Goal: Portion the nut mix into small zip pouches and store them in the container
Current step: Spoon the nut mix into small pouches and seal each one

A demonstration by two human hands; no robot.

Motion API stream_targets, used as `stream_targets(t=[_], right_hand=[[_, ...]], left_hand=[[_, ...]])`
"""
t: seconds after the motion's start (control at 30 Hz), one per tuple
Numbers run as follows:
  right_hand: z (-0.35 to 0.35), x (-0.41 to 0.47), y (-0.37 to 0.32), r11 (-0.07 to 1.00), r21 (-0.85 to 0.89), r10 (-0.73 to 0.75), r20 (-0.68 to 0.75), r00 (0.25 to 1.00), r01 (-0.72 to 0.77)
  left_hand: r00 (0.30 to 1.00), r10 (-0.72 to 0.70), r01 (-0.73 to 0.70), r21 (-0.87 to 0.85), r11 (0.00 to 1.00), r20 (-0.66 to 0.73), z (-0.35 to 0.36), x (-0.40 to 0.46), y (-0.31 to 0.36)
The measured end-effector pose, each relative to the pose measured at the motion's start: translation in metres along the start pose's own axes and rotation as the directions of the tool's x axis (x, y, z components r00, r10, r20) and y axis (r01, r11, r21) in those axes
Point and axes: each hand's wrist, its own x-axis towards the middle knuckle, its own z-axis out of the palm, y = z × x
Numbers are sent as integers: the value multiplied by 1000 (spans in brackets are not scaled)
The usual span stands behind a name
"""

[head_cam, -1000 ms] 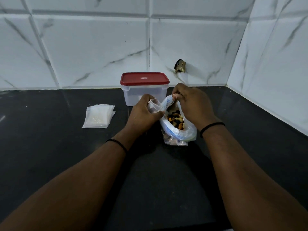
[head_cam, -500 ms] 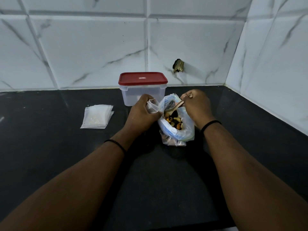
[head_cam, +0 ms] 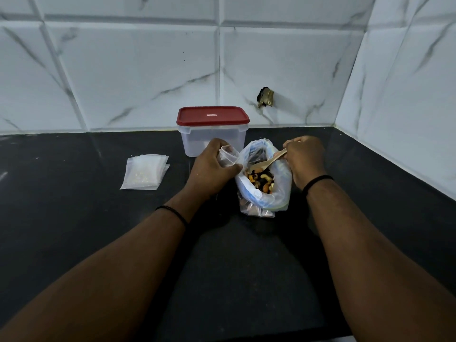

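Nuts fill the bottom of an open plastic bag standing on the dark surface, just in front of the clear container, whose red lid is on. The right hand has its fingers closed on the handle of a pale spoon, whose bowl dips into the bag just above the nuts. One second ago this hand was bunched over the mouth of the bag and hid the spoon; half a second ago the handle had come into sight, and now the hand sits farther right, with most of the spoon showing. The left hand is unchanged: its fingers pinch a small clear pouch with its mouth up, touching the left rim of the bag. A stack of empty pouches lies flat well to the left, where it lay before. Both wrists wear a thin black band.
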Motion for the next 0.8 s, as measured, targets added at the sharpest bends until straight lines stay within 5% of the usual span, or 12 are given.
stream_targets(t=[0.3, 0.8], right_hand=[[-1, -4, -5, 973, -163, -146, 106, 984, 162], [-9, 10, 2, 999, -21, -37, 23, 999, 38]], left_hand=[[1000, -4, 4, 8, 1000, -11, 0, -1, 2], [1000, 11, -11, -9, 1000, -8, -1, 0, 0]])
